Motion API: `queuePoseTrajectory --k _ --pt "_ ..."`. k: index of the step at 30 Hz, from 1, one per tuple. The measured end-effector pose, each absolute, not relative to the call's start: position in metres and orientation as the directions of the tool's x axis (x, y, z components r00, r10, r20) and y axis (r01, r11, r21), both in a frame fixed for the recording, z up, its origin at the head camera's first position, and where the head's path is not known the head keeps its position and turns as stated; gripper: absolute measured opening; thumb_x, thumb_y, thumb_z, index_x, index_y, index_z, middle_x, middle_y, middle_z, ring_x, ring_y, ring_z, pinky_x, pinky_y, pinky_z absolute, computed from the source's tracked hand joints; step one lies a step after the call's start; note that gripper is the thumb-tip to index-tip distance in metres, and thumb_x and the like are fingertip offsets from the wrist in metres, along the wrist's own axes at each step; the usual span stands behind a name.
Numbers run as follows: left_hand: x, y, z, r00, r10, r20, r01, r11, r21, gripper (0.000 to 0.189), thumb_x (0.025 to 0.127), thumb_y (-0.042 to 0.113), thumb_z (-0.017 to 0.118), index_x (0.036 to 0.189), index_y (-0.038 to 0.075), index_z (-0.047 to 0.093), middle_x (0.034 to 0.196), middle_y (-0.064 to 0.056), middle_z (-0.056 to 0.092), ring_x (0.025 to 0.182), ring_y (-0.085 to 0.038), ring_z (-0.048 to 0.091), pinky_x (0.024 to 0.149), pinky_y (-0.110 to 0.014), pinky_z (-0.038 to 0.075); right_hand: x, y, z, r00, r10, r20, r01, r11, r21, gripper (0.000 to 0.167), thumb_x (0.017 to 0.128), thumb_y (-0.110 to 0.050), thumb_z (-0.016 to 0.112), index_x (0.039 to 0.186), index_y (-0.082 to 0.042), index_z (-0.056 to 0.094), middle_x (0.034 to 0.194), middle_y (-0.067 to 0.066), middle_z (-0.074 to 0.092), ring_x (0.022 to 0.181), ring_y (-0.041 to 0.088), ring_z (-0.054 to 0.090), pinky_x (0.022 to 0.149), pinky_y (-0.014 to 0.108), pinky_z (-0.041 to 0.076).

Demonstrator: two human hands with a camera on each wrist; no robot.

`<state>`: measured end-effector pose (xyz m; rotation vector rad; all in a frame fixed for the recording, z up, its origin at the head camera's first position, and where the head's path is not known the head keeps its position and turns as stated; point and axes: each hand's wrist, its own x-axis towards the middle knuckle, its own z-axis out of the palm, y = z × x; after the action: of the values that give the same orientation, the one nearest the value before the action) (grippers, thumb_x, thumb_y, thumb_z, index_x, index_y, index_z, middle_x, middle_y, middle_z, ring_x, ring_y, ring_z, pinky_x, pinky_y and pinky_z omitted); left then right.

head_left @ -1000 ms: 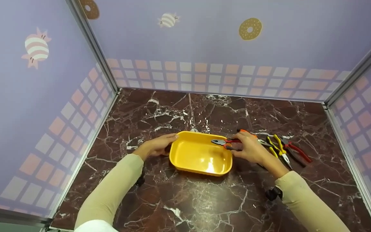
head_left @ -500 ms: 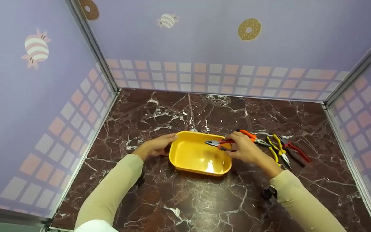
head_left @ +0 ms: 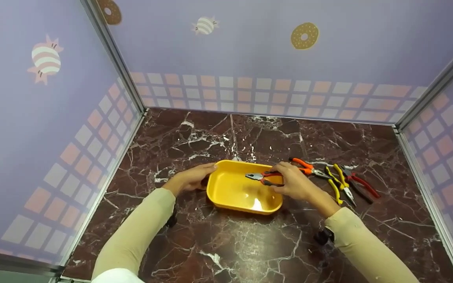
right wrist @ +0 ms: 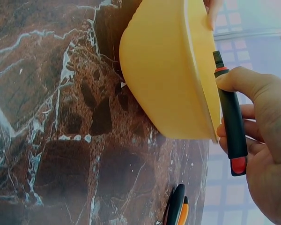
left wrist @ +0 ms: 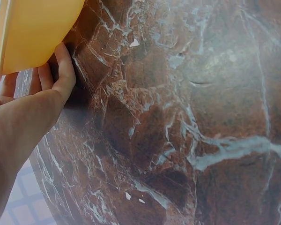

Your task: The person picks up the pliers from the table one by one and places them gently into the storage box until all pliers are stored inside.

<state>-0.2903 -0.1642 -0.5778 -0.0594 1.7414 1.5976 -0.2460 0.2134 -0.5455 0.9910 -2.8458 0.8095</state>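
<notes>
A yellow plastic box (head_left: 232, 192) with rounded corners sits on the dark marbled tabletop. At its left end my left hand (head_left: 191, 179) grips the wall, thumb over the rim and fingers along the outside; the left wrist view shows those fingers (left wrist: 61, 75) curled against the box. Pinched in my right hand (head_left: 295, 182) is a pair of red-and-black-handled pliers (head_left: 255, 176), held over the right part of the box with the metal nose pointing left. From the right wrist view, the dark handle (right wrist: 232, 117) lies between thumb and fingers, just above the rim.
Right of the box lie several more pliers: an orange-handled pair (head_left: 307, 170), a yellow-handled pair (head_left: 343, 181) and a red-and-black pair (head_left: 364, 185), close together. Purple patterned panels (head_left: 250, 47) enclose the tabletop (head_left: 230, 247) at the back and both sides.
My right hand has moved left with the pliers, further over the box, uncovering more of the orange-handled pliers. My left hand and the box have stayed in place.
</notes>
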Motion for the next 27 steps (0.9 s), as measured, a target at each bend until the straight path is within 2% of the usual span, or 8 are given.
queuePoseTrajectory --k 8,17,27 --pt "-0.29 -0.164 -0.579 -0.716 0.445 -0.538 -0.499 0.212 0.84 0.053 0.117 0.038 0.041 0.166 0.02 0.037 0.147 -0.012 0.057 0.121 -0.026 0.06 0.097 -0.047 0.055 -0.245 0.207 -0.543 -0.797 -0.577 0.179 -0.584 0.661 -0.471 0.05 0.086 -0.027 0.089 0.129 -0.009 0.071 0.123 0.01 0.067 0.111 0.031 0.064 0.097 0.051 0.053" --pt "-0.29 -0.165 -0.581 -0.718 0.447 -0.534 -0.493 0.215 0.843 0.052 0.116 0.038 0.042 0.166 0.02 0.038 0.142 -0.011 0.06 0.117 -0.024 0.062 0.092 -0.044 0.057 -0.245 0.199 -0.545 -0.791 -0.583 0.188 -0.594 0.658 -0.463 0.049 0.086 -0.024 0.088 0.129 -0.007 0.069 0.123 0.011 0.066 0.109 0.031 0.065 0.096 0.053 0.053" --pt "-0.291 -0.165 -0.581 -0.721 0.443 -0.533 -0.498 0.204 0.843 0.052 0.117 0.037 0.042 0.165 0.02 0.039 0.142 -0.012 0.06 0.118 -0.025 0.062 0.095 -0.046 0.057 -0.246 0.193 -0.548 -0.777 -0.594 0.208 -0.612 0.636 -0.47 0.051 0.083 -0.021 0.09 0.128 -0.006 0.071 0.12 0.011 0.067 0.109 0.033 0.065 0.098 0.051 0.054"
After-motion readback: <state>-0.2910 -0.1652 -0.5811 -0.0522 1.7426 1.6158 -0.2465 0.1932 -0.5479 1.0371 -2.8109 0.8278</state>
